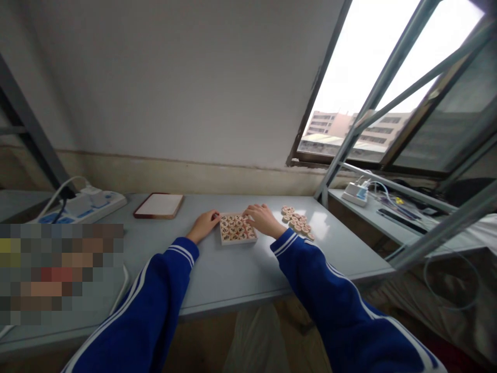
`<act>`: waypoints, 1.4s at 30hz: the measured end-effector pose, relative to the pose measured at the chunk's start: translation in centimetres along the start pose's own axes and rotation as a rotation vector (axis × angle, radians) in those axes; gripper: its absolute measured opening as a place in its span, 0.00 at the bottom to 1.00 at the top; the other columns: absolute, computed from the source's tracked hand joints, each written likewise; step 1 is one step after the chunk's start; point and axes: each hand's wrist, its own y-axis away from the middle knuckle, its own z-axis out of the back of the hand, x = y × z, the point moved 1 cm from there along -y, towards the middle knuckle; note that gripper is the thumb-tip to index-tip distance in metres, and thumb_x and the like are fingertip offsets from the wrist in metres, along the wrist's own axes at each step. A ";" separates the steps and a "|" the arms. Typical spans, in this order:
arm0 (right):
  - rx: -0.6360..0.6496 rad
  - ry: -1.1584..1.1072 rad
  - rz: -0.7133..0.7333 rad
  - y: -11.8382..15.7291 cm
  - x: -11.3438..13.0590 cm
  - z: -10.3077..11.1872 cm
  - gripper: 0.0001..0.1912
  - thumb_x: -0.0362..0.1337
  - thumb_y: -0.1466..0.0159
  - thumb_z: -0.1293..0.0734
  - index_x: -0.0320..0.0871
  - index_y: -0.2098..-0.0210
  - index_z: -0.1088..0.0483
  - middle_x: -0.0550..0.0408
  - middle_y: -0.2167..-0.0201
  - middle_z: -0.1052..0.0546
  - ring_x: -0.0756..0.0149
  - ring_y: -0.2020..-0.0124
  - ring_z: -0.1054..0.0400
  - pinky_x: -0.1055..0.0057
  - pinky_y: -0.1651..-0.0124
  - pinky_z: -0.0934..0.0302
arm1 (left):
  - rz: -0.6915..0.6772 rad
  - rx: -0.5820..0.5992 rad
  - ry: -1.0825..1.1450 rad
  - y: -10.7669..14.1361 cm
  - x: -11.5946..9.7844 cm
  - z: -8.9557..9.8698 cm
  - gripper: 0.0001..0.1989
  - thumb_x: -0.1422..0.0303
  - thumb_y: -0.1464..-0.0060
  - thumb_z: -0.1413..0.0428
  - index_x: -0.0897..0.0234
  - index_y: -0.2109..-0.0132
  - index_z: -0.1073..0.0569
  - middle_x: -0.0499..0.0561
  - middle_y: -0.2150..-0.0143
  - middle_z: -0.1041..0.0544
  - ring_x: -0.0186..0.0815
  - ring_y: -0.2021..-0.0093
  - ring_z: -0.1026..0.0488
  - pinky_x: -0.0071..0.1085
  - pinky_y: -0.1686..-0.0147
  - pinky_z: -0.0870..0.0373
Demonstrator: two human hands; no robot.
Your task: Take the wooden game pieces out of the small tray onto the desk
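A small pale box (239, 241) sits on the grey table, holding several round wooden pieces (234, 227) with dark characters, laid in rows. At its left edge is my left hand (205, 225), fingers curled together against the back left corner; anything pinched there is too small to make out. My right hand (264, 219) reaches over the box's right side, fingers bent down onto the pieces at the back right. What its fingertips hold, if anything, is hidden. Right of that hand, more round pieces (297, 219) with reddish characters lie grouped on the table.
A flat brown-rimmed lid or tray (158, 205) lies at the back left of the table (229, 282). Beyond it stands a power strip (97, 204) with plugs and cables. A pixelated area covers the left front. Metal bed-frame bars (446, 235) rise at the right.
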 end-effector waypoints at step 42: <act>0.008 -0.196 -0.357 7.7 -10.0 -1.0 0.04 0.34 0.48 0.32 0.44 0.70 0.28 0.54 0.67 0.29 0.64 0.63 0.36 0.70 0.61 0.46 | 0.000 0.006 -0.010 -0.3 0.1 -0.1 0.18 0.59 0.49 0.56 0.67 0.59 0.30 0.55 0.65 0.25 0.38 0.64 0.30 0.31 0.64 0.38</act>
